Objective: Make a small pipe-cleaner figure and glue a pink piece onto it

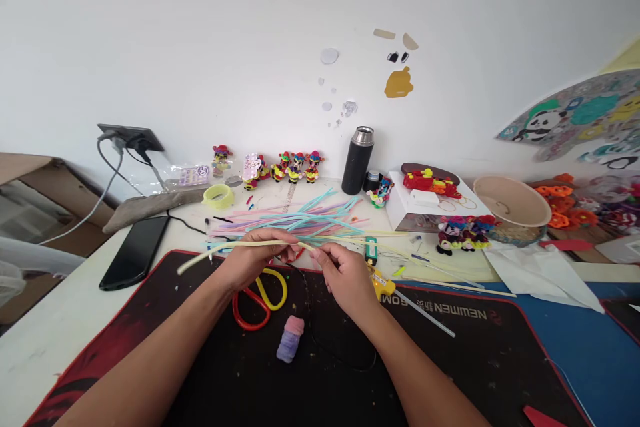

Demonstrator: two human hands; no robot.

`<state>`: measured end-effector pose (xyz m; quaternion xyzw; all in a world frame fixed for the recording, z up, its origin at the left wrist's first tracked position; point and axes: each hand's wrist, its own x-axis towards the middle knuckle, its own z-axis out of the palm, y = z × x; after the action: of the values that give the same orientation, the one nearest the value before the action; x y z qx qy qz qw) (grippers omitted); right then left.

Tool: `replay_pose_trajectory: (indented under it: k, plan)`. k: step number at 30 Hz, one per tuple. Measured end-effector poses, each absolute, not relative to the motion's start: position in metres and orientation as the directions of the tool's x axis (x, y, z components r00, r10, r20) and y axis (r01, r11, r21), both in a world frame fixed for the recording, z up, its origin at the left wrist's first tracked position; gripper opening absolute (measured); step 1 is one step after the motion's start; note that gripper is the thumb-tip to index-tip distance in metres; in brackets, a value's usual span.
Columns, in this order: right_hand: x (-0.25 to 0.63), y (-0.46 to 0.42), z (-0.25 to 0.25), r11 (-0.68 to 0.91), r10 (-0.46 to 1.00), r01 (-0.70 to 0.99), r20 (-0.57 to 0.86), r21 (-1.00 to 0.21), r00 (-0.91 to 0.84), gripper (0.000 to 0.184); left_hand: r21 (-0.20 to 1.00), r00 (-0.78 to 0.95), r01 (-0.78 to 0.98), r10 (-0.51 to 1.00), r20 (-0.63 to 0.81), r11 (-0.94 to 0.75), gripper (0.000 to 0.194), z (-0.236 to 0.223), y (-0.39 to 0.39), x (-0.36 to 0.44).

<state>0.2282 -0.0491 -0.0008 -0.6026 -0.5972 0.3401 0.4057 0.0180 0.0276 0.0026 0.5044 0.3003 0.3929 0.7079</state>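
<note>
Pale yellow pipe cleaners (pixel 203 258) stretch sideways between my two hands above the mat. My left hand (pixel 263 252) is closed on them, with their ends sticking out to the left. Thumb and fingers of my right hand (pixel 344 275) pinch the same pipe cleaners a little farther right. Below lies a short pink and purple fuzzy roll (pixel 291 339). Scissors with red and yellow handles (pixel 251 309) rest under my left hand, their blades hidden. A yellow glue gun (pixel 383 283) with a clear glue stick is partly covered by my right hand.
Behind my hands spreads a pile of pastel pipe cleaners (pixel 300 219). Farther back are small colourful figures (pixel 295 168), a black flask (pixel 357 161) and a roll of tape (pixel 219 196). A phone (pixel 134 253) lies left; a white box (pixel 425 203) and a bowl (pixel 513 203) stand right.
</note>
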Motion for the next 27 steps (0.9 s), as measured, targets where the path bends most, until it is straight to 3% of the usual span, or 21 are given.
replay_pose_trajectory:
  k: [5,16,22,27]
  plan:
    - [0.228,-0.049,0.000,0.041,0.997,0.446,0.067,-0.894,0.042,0.038,0.927,0.662,-0.176,0.737,-0.136,0.330,0.019,0.004,0.030,0.012]
    - [0.226,-0.051,0.002,0.165,0.986,0.499,0.148,-0.851,-0.075,0.029,0.937,0.891,0.056,0.406,-0.203,0.345,0.032,0.018,0.027,0.002]
    - [0.226,-0.051,0.001,0.186,0.982,0.558,0.164,-0.809,-0.090,0.030,0.958,0.849,0.078,0.485,-0.208,0.275,0.035,0.016,0.026,0.010]
    - [0.226,-0.052,0.001,0.196,0.980,0.585,0.171,-0.787,-0.097,0.031,0.958,0.818,0.243,0.498,-0.288,0.155,0.042,0.014,0.024,0.012]
